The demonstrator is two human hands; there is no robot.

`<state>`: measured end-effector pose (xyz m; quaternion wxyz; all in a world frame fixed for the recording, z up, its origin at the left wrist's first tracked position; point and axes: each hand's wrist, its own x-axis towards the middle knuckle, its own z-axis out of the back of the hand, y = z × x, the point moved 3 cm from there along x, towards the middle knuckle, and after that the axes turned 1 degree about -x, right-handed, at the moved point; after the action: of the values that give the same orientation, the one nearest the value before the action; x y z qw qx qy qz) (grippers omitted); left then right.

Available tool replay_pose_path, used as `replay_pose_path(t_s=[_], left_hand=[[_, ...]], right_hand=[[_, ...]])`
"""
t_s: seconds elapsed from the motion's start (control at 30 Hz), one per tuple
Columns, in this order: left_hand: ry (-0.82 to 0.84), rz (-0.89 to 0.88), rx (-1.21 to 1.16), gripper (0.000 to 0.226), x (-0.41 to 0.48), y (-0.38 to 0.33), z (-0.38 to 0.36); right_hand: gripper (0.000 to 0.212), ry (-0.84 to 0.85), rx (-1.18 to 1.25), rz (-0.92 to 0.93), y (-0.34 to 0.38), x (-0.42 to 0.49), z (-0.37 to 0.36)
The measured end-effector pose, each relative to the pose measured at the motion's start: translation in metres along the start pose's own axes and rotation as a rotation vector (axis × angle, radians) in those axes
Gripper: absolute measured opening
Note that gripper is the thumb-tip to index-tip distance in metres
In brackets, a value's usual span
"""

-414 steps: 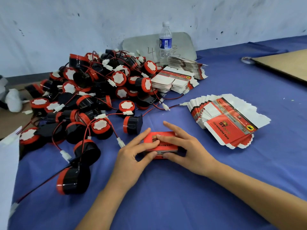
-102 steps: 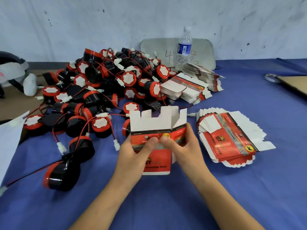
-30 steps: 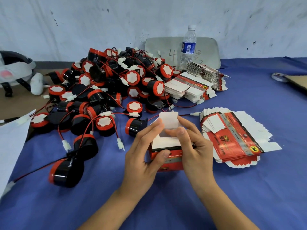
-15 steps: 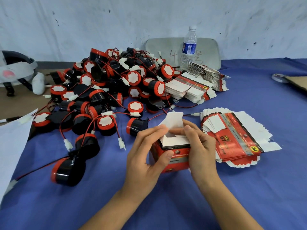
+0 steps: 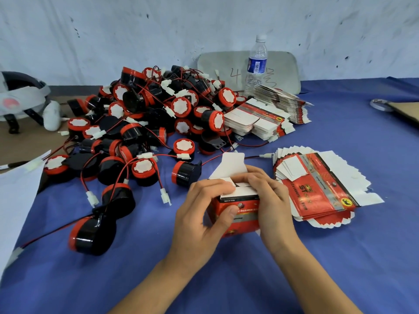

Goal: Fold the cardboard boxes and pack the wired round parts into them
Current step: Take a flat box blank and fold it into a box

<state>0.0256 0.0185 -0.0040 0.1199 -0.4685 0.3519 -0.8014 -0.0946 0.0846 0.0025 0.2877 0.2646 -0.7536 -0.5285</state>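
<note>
**On the blue cloth (image 5: 340, 257), the red carton (image 5: 243, 219) half closed**

We stand it upright so its top end faces us. Our left hand (image 5: 204, 211) wraps its left side, thumb on the front. Our right hand (image 5: 274, 200) curls over the top, pressing the inner flaps flat. The white tuck flap (image 5: 232, 164) stands free behind. The wired round parts (image 5: 158, 123) crowd the left and the flat cartons (image 5: 317, 186) the right, so open cloth lies toward us.

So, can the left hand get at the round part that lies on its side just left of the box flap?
Probably yes: the round part lies just beyond the left hand, with only bare cloth between, but that hand grips the box.
</note>
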Motion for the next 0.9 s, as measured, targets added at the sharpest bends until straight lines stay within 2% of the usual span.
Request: replay_pose_path(t_s=[0.13, 0.23, 0.37, 0.5, 0.7, 0.83, 0.9], left_hand=[[-0.006, 0.06, -0.068, 0.024, 0.001, 0.002, -0.001], [-0.011, 0.063, -0.09, 0.02, 0.003, 0.003, 0.0], [-0.009, 0.035, -0.08, 0.03, 0.006, 0.002, 0.006], [-0.054, 0.048, -0.118, 0.032, 0.008, 0.005, 0.013], [-0.112, 0.034, -0.131, 0.024, 0.009, 0.004, 0.015], [-0.07, 0.03, -0.088, 0.03, 0.01, 0.007, 0.017], [-0.03, 0.024, -0.072, 0.032, 0.01, 0.009, 0.018]], right_hand=[[0.041, 0.052, -0.014, -0.049, -0.001, 0.002, 0.001], [0.052, 0.119, 0.119, -0.1, 0.001, 0.002, -0.001], [0.073, 0.172, 0.297, -0.169, 0.005, 0.004, 0.0], [0.037, 0.362, 0.246, -0.217, 0.01, 0.0, -0.005], [0.012, 0.389, 0.194, -0.16, 0.013, -0.001, -0.008], [0.01, 0.355, 0.116, -0.229, 0.008, -0.001, -0.008], [0.021, 0.382, 0.083, -0.296, 0.007, 0.0, -0.006]])
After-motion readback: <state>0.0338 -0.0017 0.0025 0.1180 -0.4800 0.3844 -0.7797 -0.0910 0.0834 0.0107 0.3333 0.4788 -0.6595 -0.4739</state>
